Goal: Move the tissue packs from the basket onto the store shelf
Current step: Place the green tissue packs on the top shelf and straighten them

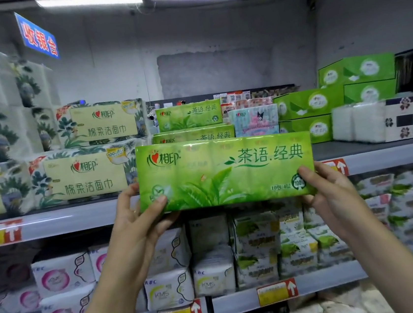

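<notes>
Between both raised hands, a long green tissue pack point(225, 171) is held upright in the air with its printed face to the camera. The left hand point(141, 223) grips the pack's lower left corner, thumb pressed on the front and fingers curled behind. The right hand point(330, 193) grips its lower right corner the same way, thumb on the front near the round mark.

Just behind the pack runs the grey front edge of the store shelf point(78, 219); whether the pack touches that edge cannot be told. Directly behind the pack, on the shelf, stand two matching green packs point(189, 115), one behind the other. Left of the pack are stacked cream floral packs point(81, 175). Behind it to the right stands a pastel cartoon pack point(254, 121), then stacked green boxes point(307, 103), and farther right white wrapped packs point(376, 121). Below the pack, a lower shelf point(330, 285) carries white and green wrapped goods point(168, 286).
</notes>
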